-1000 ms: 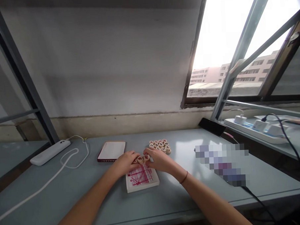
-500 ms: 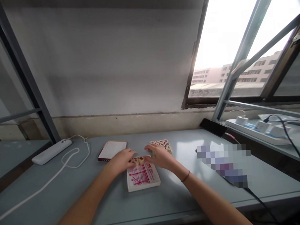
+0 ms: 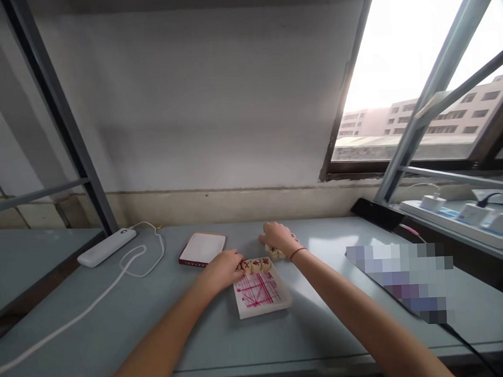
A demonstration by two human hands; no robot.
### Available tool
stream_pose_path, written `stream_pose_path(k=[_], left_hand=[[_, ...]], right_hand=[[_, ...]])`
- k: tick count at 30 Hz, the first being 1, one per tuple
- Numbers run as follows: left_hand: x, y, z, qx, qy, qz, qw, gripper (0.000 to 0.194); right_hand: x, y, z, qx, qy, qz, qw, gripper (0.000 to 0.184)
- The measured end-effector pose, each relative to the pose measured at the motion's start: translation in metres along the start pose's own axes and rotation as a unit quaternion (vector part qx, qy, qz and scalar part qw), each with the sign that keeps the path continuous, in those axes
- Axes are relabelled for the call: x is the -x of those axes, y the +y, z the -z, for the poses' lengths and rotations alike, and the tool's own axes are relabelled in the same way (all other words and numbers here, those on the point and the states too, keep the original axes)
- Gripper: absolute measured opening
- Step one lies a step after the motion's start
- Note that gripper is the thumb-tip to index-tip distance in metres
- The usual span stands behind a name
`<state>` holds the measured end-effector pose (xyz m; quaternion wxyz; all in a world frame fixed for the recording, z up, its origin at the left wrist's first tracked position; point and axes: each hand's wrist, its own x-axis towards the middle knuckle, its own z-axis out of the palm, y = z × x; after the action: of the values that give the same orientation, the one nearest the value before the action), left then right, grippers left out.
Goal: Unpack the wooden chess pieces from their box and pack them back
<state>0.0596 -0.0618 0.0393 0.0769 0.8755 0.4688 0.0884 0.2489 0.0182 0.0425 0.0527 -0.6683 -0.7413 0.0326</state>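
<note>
A row of round wooden Chinese chess pieces (image 3: 256, 265) stands along the far end of a shallow white box (image 3: 263, 310) with a red-lined sheet on it. My left hand (image 3: 225, 269) has its thumb and fingers curled round the left end of that row. Farther back, my right hand (image 3: 281, 237) bends over the group of Chinese chess pieces (image 3: 275, 251) on the desk, its fingers curled down at the left side. The hand hides much of this group and its own fingertips.
The dark-red box lid (image 3: 203, 249) lies behind my left hand. A white power bank-like device (image 3: 107, 247) with a white cable is at the left. To the right are a blurred-out item (image 3: 399, 282), a dark phone-like slab (image 3: 375, 215) and a power strip (image 3: 457, 224).
My right hand has left the row on the white box and moved back and right to the group of pieces. My left hand stays at the row. The view has turned slightly left.
</note>
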Motion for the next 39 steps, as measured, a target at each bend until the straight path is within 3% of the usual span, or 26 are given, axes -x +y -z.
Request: stream_pose_path(k=[7,11,13,16,19,22,25,30,34,39], left_hand=[[0.000,-0.001,0.000,0.013,0.000,-0.006,1.000,0.024],[0.001,-0.005,0.003,0.043,0.025,-0.007,0.999,0.046],[0.000,-0.005,0.005,0.066,0.060,0.002,0.996,0.055],[-0.001,0.000,0.007,0.129,0.112,-0.008,0.985,0.051],[-0.002,0.006,0.009,0.175,0.143,-0.035,0.973,0.037],[0.000,0.010,0.013,0.181,0.148,-0.028,0.972,0.031],[0.004,0.008,0.019,0.160,0.107,-0.031,0.981,0.022],[0.008,0.010,0.026,0.103,-0.007,-0.096,0.990,0.011],[0.009,0.019,0.025,0.036,-0.032,-0.143,0.989,0.007],[0.010,0.024,0.021,-0.020,-0.049,-0.145,0.988,0.007]], right_hand=[[-0.002,-0.007,0.003,0.017,-0.005,0.008,1.000,0.022],[0.016,-0.010,0.012,-0.133,0.050,0.045,0.989,0.019],[0.032,-0.014,0.014,-0.275,0.041,0.088,0.957,0.025],[0.056,-0.019,0.013,-0.440,-0.011,0.136,0.888,0.032],[0.070,-0.020,0.008,-0.524,-0.020,0.135,0.840,0.033],[0.072,-0.016,0.005,-0.554,-0.021,0.128,0.822,0.035],[0.069,-0.009,0.004,-0.556,-0.012,0.126,0.822,0.035],[0.066,-0.006,0.002,-0.536,0.013,0.126,0.835,0.031],[0.069,-0.007,-0.001,-0.484,0.014,0.129,0.865,0.026],[0.073,-0.007,-0.003,-0.446,0.007,0.143,0.884,0.023]])
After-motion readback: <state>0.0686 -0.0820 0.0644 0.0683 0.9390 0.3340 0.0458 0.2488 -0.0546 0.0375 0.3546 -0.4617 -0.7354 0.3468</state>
